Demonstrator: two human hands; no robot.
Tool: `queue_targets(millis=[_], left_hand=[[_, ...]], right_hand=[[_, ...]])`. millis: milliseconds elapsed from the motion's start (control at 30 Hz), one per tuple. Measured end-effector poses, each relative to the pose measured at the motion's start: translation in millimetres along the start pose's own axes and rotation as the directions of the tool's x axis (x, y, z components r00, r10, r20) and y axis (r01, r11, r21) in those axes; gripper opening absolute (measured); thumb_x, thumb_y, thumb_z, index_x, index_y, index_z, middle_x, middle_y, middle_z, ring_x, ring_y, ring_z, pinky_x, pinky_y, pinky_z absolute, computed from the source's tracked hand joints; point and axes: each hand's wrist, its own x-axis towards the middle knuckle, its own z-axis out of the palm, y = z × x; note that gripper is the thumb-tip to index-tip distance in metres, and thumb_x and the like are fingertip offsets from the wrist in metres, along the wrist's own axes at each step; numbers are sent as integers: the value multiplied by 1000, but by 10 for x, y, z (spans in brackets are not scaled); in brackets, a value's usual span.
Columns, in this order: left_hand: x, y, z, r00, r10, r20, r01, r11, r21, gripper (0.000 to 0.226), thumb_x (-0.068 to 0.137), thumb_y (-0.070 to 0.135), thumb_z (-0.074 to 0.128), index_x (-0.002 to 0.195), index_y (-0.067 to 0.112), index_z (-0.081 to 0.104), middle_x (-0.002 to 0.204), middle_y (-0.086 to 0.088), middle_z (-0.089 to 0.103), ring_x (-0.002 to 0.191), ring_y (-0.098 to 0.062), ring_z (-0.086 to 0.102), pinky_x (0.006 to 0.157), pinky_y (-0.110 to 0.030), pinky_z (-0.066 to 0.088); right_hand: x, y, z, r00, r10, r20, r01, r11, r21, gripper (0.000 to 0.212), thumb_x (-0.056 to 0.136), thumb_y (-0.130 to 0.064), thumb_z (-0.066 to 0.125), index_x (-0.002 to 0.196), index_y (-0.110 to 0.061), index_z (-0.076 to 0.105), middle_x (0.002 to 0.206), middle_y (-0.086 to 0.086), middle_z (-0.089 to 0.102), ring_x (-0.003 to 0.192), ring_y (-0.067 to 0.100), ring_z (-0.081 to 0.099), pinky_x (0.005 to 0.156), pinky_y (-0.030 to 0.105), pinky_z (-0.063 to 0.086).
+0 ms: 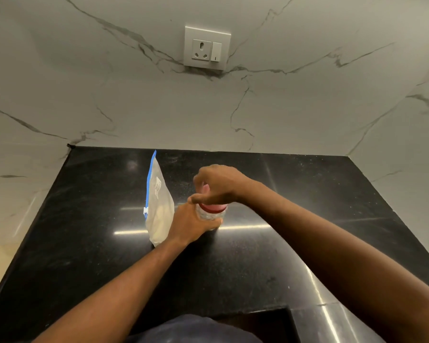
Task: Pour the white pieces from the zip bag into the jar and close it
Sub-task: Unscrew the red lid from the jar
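Observation:
A clear jar (pixel 209 214) with a red lid (pixel 213 207) stands on the black counter (pixel 84 243). My left hand (pixel 191 222) wraps around the jar's body from the left. From above, my right hand (pixel 217 185) grips the red lid and hides most of it. Just left of the jar a clear zip bag (pixel 159 206) with a blue zip strip stands upright, with white pieces in its lower part. The bag's slider sits at the left edge, and no hand touches the bag.
A marble wall rises behind and on both sides of the counter, with a white socket and switch plate (pixel 206 47) on the back wall. The counter has a stepped cut-out (pixel 265 323) at its near edge by my body.

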Motion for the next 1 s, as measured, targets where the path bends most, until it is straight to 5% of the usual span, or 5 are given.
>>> queue_targets(millis=[200, 367, 700, 833, 1000], left_hand=[[-8, 37, -35, 1000, 21, 21, -21, 999, 29, 78, 57, 67, 91, 122, 41, 57, 99, 23, 70, 91, -2, 70, 81, -15, 51], [2, 61, -31, 999, 30, 20, -33, 974, 223, 93, 67, 78, 77, 143, 35, 47, 132, 6, 69, 123, -17, 66, 99, -20, 38], [-34, 67, -124, 990, 94, 109, -108, 986, 129, 79, 74, 67, 81, 138, 28, 56, 124, 9, 71, 104, -3, 64, 99, -27, 55], [-62, 91, -142, 993, 61, 99, -66, 997, 47, 91, 65, 67, 87, 142, 36, 49, 132, 14, 68, 116, -6, 66, 101, -27, 53], [-80, 93, -61, 999, 31, 6, -32, 996, 84, 92, 57, 64, 90, 136, 38, 51, 130, 11, 69, 115, -11, 67, 97, -27, 53]], right_hand=[[123, 45, 241, 967, 247, 54, -225, 938, -265, 75, 92, -78, 48, 130, -16, 63, 113, 8, 72, 89, 23, 66, 71, 33, 51], [72, 60, 156, 981, -17, 195, 67, 965, -253, 79, 80, -33, 86, 148, -34, 46, 136, 5, 49, 110, 24, 53, 77, 33, 45], [-283, 231, 54, 881, -467, -74, 386, 800, -460, 78, 75, -17, 86, 140, -36, 45, 151, 5, 39, 133, 31, 40, 99, 44, 49], [-332, 621, -104, 919, -177, -353, 196, 980, 18, 76, 70, -34, 87, 130, -31, 41, 134, 3, 46, 110, 20, 53, 74, 21, 46], [-481, 1023, 680, 710, 448, -543, -46, 799, 600, 56, 77, -32, 88, 115, -17, 50, 116, 6, 56, 100, 20, 59, 77, 18, 50]])
